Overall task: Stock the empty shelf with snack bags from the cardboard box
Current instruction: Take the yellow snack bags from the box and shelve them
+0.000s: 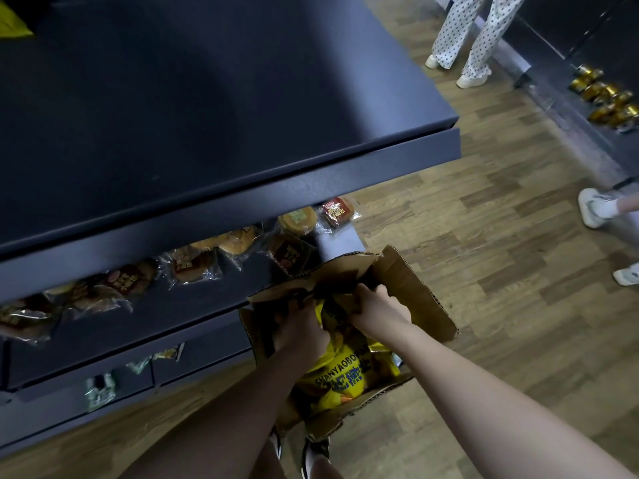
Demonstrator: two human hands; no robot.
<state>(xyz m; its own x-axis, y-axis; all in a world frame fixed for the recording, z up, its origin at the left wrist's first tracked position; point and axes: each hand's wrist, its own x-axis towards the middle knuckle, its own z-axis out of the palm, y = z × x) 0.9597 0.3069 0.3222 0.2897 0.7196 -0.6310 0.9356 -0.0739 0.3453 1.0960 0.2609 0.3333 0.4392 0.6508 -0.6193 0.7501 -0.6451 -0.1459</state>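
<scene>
An open cardboard box (416, 292) stands on the floor beside the shelving, with yellow snack bags (340, 378) inside. Both my hands reach into it. My left hand (299, 328) grips the top of a yellow bag at the box's far left side. My right hand (375, 307) curls its fingers round the upper edge of a yellow bag near the far flap. The wide dark shelf (207, 98) above is bare apart from one yellow bag (12, 24) at its far left corner.
The lower shelf (193, 302) holds several wrapped buns and cakes (193, 266). Price tags hang on the bottom rail. Other people's legs and shoes (463, 39) stand on the wooden floor at the right. Gold cans (608, 102) line another shelf far right.
</scene>
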